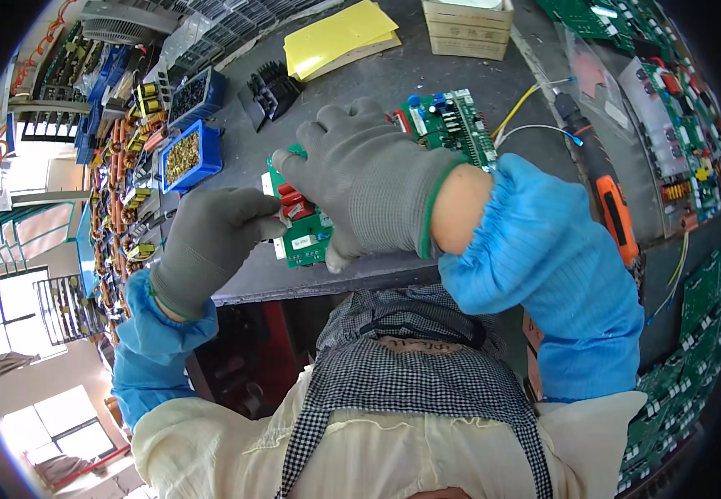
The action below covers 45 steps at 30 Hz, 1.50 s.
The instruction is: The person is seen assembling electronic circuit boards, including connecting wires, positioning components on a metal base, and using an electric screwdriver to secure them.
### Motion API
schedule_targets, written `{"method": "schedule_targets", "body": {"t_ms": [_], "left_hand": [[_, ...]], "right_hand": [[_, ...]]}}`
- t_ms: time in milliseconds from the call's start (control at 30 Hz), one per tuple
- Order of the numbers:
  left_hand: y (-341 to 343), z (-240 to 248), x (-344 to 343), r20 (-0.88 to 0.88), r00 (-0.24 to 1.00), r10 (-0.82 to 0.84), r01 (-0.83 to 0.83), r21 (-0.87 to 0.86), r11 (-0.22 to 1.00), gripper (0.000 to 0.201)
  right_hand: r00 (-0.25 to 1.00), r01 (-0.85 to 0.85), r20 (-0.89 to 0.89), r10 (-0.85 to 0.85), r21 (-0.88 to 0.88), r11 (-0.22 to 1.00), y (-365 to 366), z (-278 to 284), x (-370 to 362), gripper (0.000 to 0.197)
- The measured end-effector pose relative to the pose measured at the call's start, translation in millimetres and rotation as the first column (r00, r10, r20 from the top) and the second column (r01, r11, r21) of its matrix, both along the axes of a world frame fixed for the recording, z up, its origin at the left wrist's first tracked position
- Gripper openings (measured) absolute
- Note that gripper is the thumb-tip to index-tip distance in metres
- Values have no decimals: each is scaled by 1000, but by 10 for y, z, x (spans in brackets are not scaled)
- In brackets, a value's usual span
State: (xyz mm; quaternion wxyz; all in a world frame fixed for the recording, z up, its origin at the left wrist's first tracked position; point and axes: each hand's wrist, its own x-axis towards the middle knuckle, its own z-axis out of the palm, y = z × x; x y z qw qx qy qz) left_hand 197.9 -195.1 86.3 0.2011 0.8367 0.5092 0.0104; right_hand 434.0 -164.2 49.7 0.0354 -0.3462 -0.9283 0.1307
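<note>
A green circuit board lies near the bench's front edge, partly hidden under my gloved right hand. That hand stretches across the board with its fingers spread and the thumb near the front edge. My left hand, also in a grey glove, is closed in a pinch at the board's left edge. Its fingertips are beside red block-shaped components; whatever lies between them is too small to make out. Just beyond my right wrist sits a second green board with several parts on it.
At the left stand a blue bin of small brass-coloured pieces and a blue bin of dark parts. Black parts, yellow sheets and a cardboard box lie farther back. An orange-black electric screwdriver lies at the right.
</note>
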Motion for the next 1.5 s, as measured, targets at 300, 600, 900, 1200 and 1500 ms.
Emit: {"method": "schedule_targets", "body": {"t_ms": [300,600,900,1200,1500], "left_hand": [[-110,-567,-285,440,894,81,-132,87,987,21],[-426,-746,-725,493,859,140,-206,82,975,41],[-285,-661,-643,458,888,-52,-87,277,957,30],[-327,-972,-471,210,977,44,-163,593,788,26],[-439,-1029,-297,-9,991,134,-89,703,706,29]], "right_hand": [[997,-50,-56,48,-39,998,81,6,76,115],[998,-50,29,49,11,999,30,110,8,118],[1000,-5,-11,5,-22,1000,-47,149,-76,117],[989,8,148,-8,0,1000,-24,144,-166,122],[984,39,174,-35,-19,999,-52,192,-194,121]]}}
